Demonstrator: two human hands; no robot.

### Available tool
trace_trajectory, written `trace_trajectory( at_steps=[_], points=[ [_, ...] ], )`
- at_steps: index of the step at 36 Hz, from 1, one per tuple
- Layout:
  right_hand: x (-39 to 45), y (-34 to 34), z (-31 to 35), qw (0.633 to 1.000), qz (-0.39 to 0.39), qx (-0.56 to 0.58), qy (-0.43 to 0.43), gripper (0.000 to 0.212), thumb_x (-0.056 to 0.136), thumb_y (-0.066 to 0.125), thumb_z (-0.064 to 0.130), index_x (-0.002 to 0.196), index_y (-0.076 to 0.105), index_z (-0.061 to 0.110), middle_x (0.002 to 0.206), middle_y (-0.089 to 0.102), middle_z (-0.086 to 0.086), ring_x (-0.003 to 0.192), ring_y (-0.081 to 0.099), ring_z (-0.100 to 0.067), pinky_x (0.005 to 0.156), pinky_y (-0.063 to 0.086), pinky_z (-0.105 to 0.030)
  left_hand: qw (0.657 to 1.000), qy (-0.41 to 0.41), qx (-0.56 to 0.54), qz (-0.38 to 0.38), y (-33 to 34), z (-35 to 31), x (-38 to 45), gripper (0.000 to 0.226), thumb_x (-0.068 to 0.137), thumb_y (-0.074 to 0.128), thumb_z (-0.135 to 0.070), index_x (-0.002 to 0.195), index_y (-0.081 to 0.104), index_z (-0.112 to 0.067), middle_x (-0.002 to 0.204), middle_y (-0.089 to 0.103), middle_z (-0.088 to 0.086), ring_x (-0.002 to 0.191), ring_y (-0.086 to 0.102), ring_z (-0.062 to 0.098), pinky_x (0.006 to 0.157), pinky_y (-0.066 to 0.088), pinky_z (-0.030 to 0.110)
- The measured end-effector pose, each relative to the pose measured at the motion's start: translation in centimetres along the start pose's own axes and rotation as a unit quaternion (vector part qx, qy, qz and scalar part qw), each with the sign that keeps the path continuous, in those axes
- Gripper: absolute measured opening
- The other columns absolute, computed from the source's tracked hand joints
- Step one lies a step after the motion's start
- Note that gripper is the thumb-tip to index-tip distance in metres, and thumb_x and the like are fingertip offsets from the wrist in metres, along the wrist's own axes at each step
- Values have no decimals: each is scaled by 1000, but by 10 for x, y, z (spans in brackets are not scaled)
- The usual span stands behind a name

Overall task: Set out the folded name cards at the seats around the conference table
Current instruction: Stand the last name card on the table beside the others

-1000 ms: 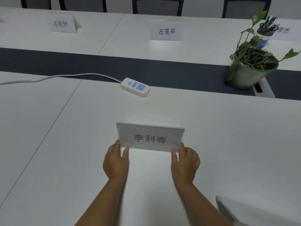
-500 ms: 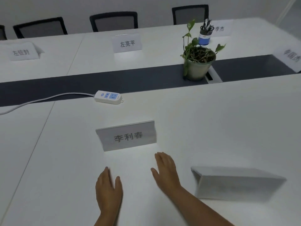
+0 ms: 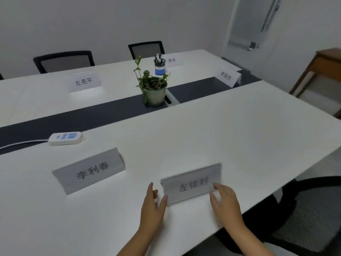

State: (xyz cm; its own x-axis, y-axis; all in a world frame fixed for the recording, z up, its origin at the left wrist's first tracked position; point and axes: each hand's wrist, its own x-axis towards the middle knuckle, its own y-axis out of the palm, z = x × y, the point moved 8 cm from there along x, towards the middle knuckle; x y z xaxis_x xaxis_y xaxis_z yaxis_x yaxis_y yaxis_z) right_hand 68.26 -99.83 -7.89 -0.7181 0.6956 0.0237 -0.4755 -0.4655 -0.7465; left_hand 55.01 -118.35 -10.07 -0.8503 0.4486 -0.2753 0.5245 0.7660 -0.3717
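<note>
A folded grey name card [image 3: 191, 183] stands near the front edge of the white conference table [image 3: 230, 130], slightly blurred. My left hand [image 3: 153, 202] touches its left end with thumb and straight fingers. My right hand [image 3: 225, 198] touches its right end with relaxed fingers. Another folded card [image 3: 90, 170] stands free to the left. Across the table stand three more cards: one at the far middle [image 3: 84, 82], one behind the pen cup [image 3: 172, 60] and one at the right end [image 3: 227, 76].
A potted plant [image 3: 154, 89] and a pen cup [image 3: 159, 66] stand by the dark centre strip. A white power strip [image 3: 65, 138] lies at left. Black chairs [image 3: 64, 60] line the far side; another chair [image 3: 304, 209] sits at my right. A wooden side table [image 3: 324, 71] stands far right.
Both hands left the first card, which now stands free at left. My view swung right, and my hands now bracket a second card, which faces me near the front edge.
</note>
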Motion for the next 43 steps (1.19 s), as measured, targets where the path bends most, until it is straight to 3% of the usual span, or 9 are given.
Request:
trace_trajectory(
  at_steps=[3, 5, 7, 10, 13, 15, 23, 34, 43],
  points=[
    [32, -33, -19, 998, -9, 15, 58, 62, 89, 49, 21, 139, 16, 6, 144, 30, -16, 133, 24, -28, 107, 24, -32, 999, 15, 23, -16, 25, -17, 7, 62, 89, 47, -17, 140, 13, -16, 136, 44, 15, 123, 44, 30, 100, 38, 38],
    [52, -34, -31, 994, 48, 31, 88, 72, 91, 46, 25, 141, -2, 8, 151, 15, -14, 138, 16, -29, 111, 18, -35, 996, 26, 64, -54, 29, -24, 11, 57, 90, 43, -13, 140, 14, -11, 137, 44, 17, 122, 45, 32, 96, 38, 38],
    [68, -24, -39, 985, 130, 56, 103, 73, 92, 44, 25, 140, -8, 11, 151, 17, -13, 137, 21, -27, 110, 22, -34, 992, 21, 88, -86, 30, -27, 14, 53, 90, 42, -9, 138, 20, -7, 132, 47, 21, 119, 47, 35, 93, 38, 38],
    [84, -11, -40, 972, 211, 72, 73, 65, 92, 43, 18, 142, 2, 14, 146, 30, -12, 131, 34, -24, 104, 32, -29, 986, 12, 108, -129, 33, -29, 18, 47, 87, 47, -4, 132, 35, -3, 122, 54, 27, 110, 52, 39, 91, 39, 42],
    [99, -15, -49, 978, 184, 76, 56, 51, 90, 45, 12, 137, 24, 13, 135, 46, -15, 122, 45, -24, 81, 34, -17, 978, -15, 107, -179, 42, -29, 16, 43, 84, 51, -2, 126, 43, -2, 118, 57, 27, 106, 54, 39, 91, 40, 43],
    [107, -21, -56, 979, 177, 88, 44, 47, 89, 47, 9, 134, 31, 13, 132, 48, -15, 120, 46, -24, 76, 29, -12, 973, -22, 97, -208, 53, -35, 13, 41, 84, 52, -2, 125, 45, -2, 118, 58, 25, 106, 55, 38, 92, 40, 43],
    [162, -77, -82, 980, 156, 120, 12, 45, 89, 49, 10, 132, 36, 9, 135, 47, -16, 125, 44, -26, 97, 34, -23, 969, -3, 67, -238, 115, -81, 30, 40, 87, 49, -7, 126, 44, -4, 115, 60, 20, 103, 57, 34, 84, 38, 32],
    [282, -113, -99, 987, 71, 139, 30, 43, 88, 49, 10, 130, 39, 7, 130, 50, -22, 120, 47, -32, 98, 38, -35, 974, 30, 61, -216, 165, -145, 139, 40, 90, 42, -10, 130, 40, -7, 120, 57, 20, 110, 52, 32, 94, 39, 35],
    [349, -109, -121, 983, 43, 169, 52, 42, 87, 50, 7, 128, 41, 6, 129, 51, -20, 119, 48, -32, 100, 40, -40, 977, 36, 61, -202, 192, -161, 210, 40, 90, 41, -8, 130, 39, -7, 118, 58, 16, 107, 53, 29, 88, 36, 26]
  ],
)
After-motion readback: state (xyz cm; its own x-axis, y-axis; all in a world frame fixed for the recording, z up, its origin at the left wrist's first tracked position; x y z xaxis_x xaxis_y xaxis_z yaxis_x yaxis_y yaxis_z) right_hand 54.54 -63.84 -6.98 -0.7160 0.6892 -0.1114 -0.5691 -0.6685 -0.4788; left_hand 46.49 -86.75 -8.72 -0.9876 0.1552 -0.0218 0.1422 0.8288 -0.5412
